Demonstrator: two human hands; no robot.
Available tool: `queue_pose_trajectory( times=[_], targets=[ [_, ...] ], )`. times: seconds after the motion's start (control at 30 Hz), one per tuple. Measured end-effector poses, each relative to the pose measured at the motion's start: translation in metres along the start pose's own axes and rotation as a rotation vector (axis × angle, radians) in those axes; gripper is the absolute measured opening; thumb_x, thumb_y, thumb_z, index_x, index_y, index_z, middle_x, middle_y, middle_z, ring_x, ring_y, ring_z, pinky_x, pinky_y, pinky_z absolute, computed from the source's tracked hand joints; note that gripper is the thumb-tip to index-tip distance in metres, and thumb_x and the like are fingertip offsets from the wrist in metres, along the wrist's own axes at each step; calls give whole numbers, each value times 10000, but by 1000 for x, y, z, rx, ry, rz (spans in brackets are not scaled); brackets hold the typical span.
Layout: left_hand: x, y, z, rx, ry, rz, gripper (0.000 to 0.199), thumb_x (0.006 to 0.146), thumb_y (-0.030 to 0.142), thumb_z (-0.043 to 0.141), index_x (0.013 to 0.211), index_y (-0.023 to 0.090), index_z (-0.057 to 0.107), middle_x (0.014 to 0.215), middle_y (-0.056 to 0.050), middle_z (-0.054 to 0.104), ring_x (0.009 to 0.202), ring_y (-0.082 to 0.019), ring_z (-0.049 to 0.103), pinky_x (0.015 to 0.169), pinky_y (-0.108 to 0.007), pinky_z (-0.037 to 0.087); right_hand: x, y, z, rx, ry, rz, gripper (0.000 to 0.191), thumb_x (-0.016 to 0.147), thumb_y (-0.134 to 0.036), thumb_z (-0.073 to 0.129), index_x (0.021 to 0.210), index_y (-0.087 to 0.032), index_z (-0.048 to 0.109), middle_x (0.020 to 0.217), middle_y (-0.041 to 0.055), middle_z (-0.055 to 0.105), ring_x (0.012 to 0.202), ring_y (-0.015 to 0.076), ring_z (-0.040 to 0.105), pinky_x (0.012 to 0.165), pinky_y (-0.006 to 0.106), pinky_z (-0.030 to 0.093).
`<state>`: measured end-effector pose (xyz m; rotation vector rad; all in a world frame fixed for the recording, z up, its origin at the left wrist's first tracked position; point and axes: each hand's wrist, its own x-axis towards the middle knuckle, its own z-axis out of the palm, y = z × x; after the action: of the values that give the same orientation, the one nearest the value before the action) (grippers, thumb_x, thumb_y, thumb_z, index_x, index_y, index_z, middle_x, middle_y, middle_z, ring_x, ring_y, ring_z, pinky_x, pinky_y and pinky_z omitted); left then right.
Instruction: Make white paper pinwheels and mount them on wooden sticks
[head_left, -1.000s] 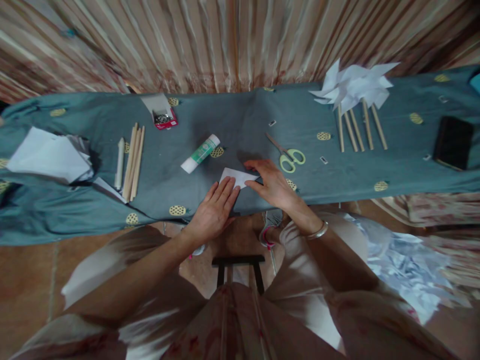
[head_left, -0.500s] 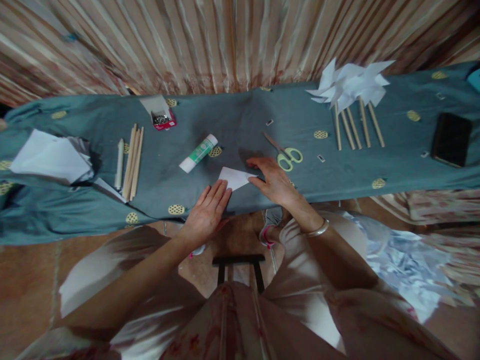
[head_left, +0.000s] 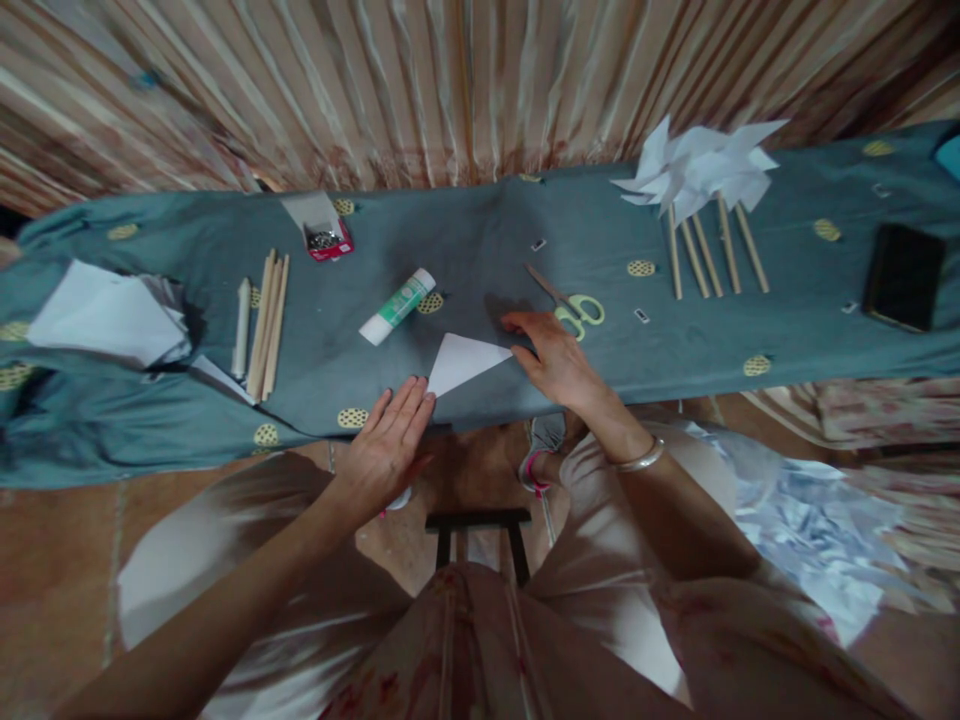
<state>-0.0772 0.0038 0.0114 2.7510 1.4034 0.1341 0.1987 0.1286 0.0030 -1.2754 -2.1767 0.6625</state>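
The left hand (head_left: 391, 435), its flat grip holding nothing, has slid leftward to the near corner of the white paper (head_left: 466, 362), so more of it shows on the tabletop (head_left: 480, 240), probably smoothed. The right hand (head_left: 559, 362), grip half wide, has its thumb at the pointed tip.

paper (head_left: 466, 363): white | scissors (head_left: 562, 298): green-handled | glue stick (head_left: 397, 307): white-green | tablecloth (head_left: 480, 250): teal, yellow pineapple print

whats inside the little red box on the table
Small, shiny metal pieces show through the open top of the red box, too tiny to identify. Whatever lies deeper is covered by the upper pieces and the box's walls.
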Motion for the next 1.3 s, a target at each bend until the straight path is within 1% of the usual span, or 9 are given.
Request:
queue_pose_trajectory(
  times=[0.33, 0.47, 0.57, 0.67, 0.73, 0.83, 0.93, 1.07, 1.3],
  targets=[
    [-17, -1, -2, 17, 27, -15, 756, 972, 233, 528, 1594, 65, 133, 1562, -273, 394, 1498, -335, 323, 1190, -526, 354, 1, 3, -1, -30, -7, -23, 461, 804, -80, 457, 1217, -190, 630, 1196, 109, 715, 1103, 291, 632, 1009, 510, 503],
    [-18, 0, 0, -17, 101, -39, 782, 975, 239, 534, 1607, 108, 93, 1545, -265, 429, 1486, -323, 358, 1169, -521, 385, 1, 3, -1, -20, 14, -9, 414, 850, -96, 428, 1187, -199, 645, 1175, 100, 721, 1103, 273, 640, 1018, 495, 496],
    [-12, 6, 2, -32, 154, -81, 827, 968, 255, 555, 1611, 115, 54, 1564, -273, 392, 1509, -328, 307, 1171, -525, 373, 1, -4, 3, -13, 49, -27, 357, 914, -291, 545, 1247, -182, 612, 1294, 142, 664, 1220, 306, 584, 1076, 524, 452],
    [1, 14, 4, -42, 131, -61, 821, 971, 265, 543, 1613, 122, 50, 1586, -258, 360, 1525, -330, 262, 1199, -553, 305, 1, -13, 10, -38, 62, -14, 641, 839, -523, 686, 1353, -171, 539, 1453, 186, 542, 1345, 361, 483, 1130, 579, 388],
    [12, 17, 6, -55, 79, -12, 749, 974, 255, 524, 1605, 131, 139, 1588, -241, 368, 1525, -328, 267, 1211, -570, 267, 1, -18, 17, -60, 41, 11, 755, 800, -572, 715, 1398, -166, 499, 1511, 205, 475, 1392, 385, 431, 1139, 612, 360],
    [25, 18, 9, -80, 21, 28, 640, 972, 225, 500, 1563, 115, 280, 1582, -227, 388, 1525, -312, 280, 1223, -578, 235, 1, -21, 23, -79, -3, 33, 775, 794, -528, 731, 1425, -164, 467, 1554, 218, 413, 1426, 399, 389, 1143, 642, 331],
    [28, 15, 11, -97, 7, 42, 608, 970, 211, 489, 1544, 102, 322, 1580, -216, 400, 1524, -296, 289, 1231, -572, 225, 1, -19, 24, -76, -11, 46, 730, 802, -423, 734, 1434, -182, 458, 1562, 206, 402, 1441, 387, 377, 1154, 640, 318],
    [21, 13, 9, -90, 2, 30, 606, 962, 207, 510, 1539, 112, 350, 1562, -194, 440, 1504, -297, 335, 1226, -553, 248, -1, -11, 17, -69, 9, 74, 683, 811, -344, 715, 1426, -176, 471, 1556, 205, 408, 1435, 384, 386, 1148, 639, 335],
    [0, 12, 0, -28, 28, -13, 584, 965, 192, 515, 1528, 123, 378, 1508, -183, 516, 1435, -310, 447, 1197, -530, 299, -2, 4, 9, -70, 62, 71, 569, 826, -285, 662, 1375, -227, 521, 1536, 157, 453, 1411, 377, 423, 1119, 635, 389]
  ],
)
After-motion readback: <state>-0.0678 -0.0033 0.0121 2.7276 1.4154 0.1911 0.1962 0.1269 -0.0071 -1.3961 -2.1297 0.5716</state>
